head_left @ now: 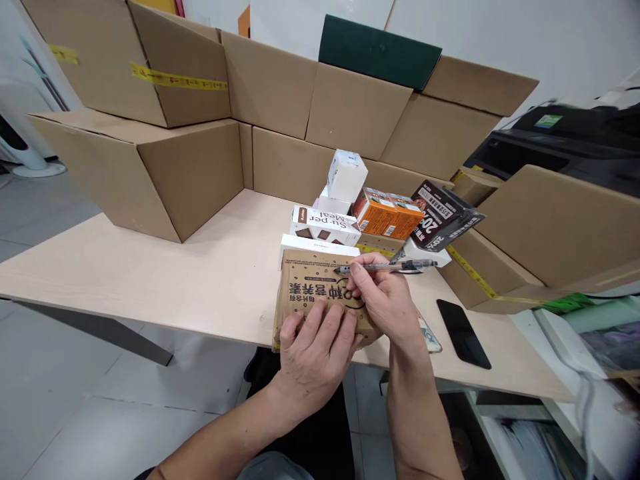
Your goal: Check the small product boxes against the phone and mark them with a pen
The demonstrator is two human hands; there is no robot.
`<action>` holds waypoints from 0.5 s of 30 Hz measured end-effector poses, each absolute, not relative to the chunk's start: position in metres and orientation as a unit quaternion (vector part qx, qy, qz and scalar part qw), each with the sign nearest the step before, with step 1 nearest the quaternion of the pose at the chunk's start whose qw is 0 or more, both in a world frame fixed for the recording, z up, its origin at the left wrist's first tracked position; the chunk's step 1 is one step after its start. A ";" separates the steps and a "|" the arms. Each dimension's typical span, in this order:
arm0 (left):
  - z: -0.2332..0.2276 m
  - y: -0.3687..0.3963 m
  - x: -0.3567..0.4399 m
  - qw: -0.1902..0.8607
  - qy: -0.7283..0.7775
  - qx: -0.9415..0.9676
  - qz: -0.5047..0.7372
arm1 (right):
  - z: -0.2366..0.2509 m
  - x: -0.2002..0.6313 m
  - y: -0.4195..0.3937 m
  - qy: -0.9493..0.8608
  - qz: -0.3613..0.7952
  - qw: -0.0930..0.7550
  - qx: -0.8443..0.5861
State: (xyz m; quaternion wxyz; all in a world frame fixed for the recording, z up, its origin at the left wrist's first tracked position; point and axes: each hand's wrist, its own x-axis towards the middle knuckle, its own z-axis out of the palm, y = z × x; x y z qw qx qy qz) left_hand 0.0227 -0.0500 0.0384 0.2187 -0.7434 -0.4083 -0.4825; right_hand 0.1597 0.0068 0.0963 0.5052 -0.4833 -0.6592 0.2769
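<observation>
Marking the brown cardboard box (305, 268) at the worktop's (200, 267) near edge seems in hand: the right hand's (384, 300) fingers pinch a pen (407, 266), the left hand's (316, 347) lie slightly parted across the box. The next stroke calls for steady bracing.

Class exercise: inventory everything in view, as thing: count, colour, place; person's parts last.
printed box: one, brown, front centre
pen: one, clear-black, over printed box
slim box: one, white, behind printed box
Super Meal box: one, white, behind slim box
small boxes: several, white, mid-table
orange boxes: two, orange, centre-right
20% box: one, black, right of orange boxes
phone: one, black, table's right
patterned item: one, pale, by phone
cartons: several, brown, left, back, right
panel: one, dark green, atop cartons
machine: one, black, far right
table: one, pale wood, centre
shelf unit: one, white, lower right
floor: one, grey, below
wall: one, white, behind
trousers: one, dark, bottom centre
left grip: one, bare, on printed box
right grip: one, bare, holding pen
</observation>
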 end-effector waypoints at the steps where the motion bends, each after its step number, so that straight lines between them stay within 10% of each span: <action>1: 0.039 -0.050 0.023 0.219 -0.408 -0.743 -0.483 | 0.097 0.159 0.006 -0.638 0.281 0.531 -0.481; 8: 0.044 -0.049 0.018 0.205 -0.404 -0.748 -0.485 | 0.066 0.188 -0.003 -0.485 0.164 0.696 -0.503; 15: 0.043 -0.049 0.016 0.208 -0.405 -0.744 -0.489 | 0.002 0.228 -0.005 -0.705 0.098 0.350 -0.609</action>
